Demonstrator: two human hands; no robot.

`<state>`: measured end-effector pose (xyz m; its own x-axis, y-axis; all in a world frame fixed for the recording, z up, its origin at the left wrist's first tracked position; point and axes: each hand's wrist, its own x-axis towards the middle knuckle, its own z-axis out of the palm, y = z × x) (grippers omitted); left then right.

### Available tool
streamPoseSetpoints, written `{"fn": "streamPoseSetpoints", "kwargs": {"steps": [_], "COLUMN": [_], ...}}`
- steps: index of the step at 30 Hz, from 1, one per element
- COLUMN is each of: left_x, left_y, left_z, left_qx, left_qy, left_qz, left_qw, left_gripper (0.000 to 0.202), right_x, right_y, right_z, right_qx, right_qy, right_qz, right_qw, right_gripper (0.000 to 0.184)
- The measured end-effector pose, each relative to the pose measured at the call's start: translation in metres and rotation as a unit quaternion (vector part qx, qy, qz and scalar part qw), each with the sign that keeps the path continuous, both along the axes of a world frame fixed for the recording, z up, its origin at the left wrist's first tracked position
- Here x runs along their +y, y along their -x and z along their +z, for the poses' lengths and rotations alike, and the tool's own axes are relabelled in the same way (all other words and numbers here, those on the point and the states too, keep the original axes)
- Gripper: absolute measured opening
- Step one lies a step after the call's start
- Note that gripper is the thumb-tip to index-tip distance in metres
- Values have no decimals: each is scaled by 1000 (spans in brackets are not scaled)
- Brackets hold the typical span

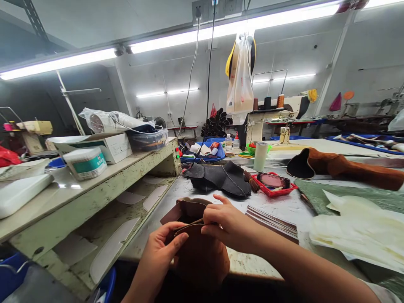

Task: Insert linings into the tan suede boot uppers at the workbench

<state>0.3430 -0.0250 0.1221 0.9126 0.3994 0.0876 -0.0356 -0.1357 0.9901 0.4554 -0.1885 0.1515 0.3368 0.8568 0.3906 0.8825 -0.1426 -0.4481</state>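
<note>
A brown leather boot upper [202,259] stands at the front edge of the bench, its open top facing up. My left hand [160,248] pinches the near rim between thumb and fingers. Just right of it, my right hand [225,223] grips the same rim with thumb and curled fingers, one finger raised. Between the hands the edge looks doubled, as if a thin strip lies along it. A flat brown flap [170,213] sticks out at the upper left of the opening. Brown strips [273,223] lie side by side beyond my right forearm.
Black leather pieces [221,179] lie behind the boot upper, beside a red tray [277,189] holding a phone. Another brown boot upper [347,166] and pale sheets [362,227] are at right. A shelf unit [94,202] borders the left; a sewing machine [261,126] stands behind.
</note>
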Motion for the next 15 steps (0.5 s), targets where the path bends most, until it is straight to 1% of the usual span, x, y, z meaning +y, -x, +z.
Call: {"fn": "streamPoseSetpoints", "kwargs": {"steps": [2,7,10,15], "left_x": [1,4,7,6], "left_y": [-2,-8,-11,-13], "left_z": [-2,-9,-13,-14], "left_qx": [-2,-27,-32,-24], "left_qy": [-8,-33,-57,-52], "left_qz": [-6,23,27,12], "left_qw": [1000,999,998,998], "left_gripper": [28,31,30,30], "right_x": [1,2,2,3], "right_y": [-2,-4,-5,-6], "right_z": [-2,-4,-5,-8], "right_qx": [5,21,30,43], "right_qy": [-4,6,7,5], "right_qz": [1,4,0,-6], "right_qw": [1000,1000,1000,999], "right_gripper": [17,15,15,16]}}
